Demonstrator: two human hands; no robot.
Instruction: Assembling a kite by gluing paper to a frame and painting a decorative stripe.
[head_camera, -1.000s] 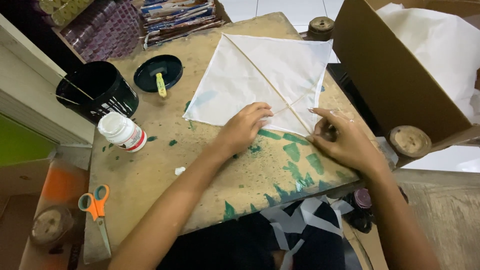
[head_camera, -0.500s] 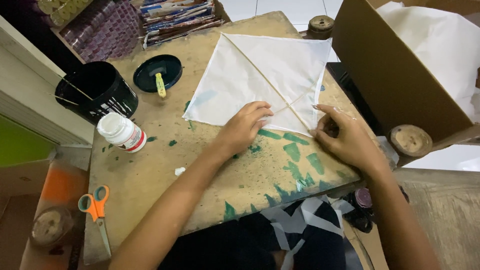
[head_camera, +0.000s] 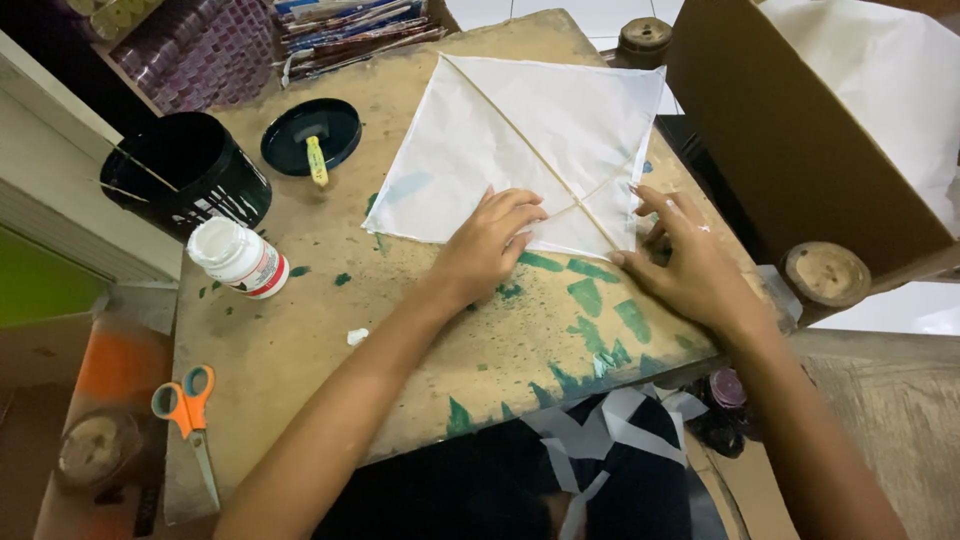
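Kite (head_camera: 520, 150) pressed flat by open left hand (head_camera: 490, 245); right hand (head_camera: 685, 265), shifted off stick end, now spread open at corner, edge being smoothed.

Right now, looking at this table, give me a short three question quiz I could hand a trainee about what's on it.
1. True or false: the left hand lies flat on the white paper kite.
2. Which lies nearest the table's near-left corner? A) the orange-handled scissors B) the white glue bottle C) the black bucket
3. What does the right hand touch at the kite's lower right corner?

Key:
1. True.
2. A.
3. The end of a thin stick and the paper edge.
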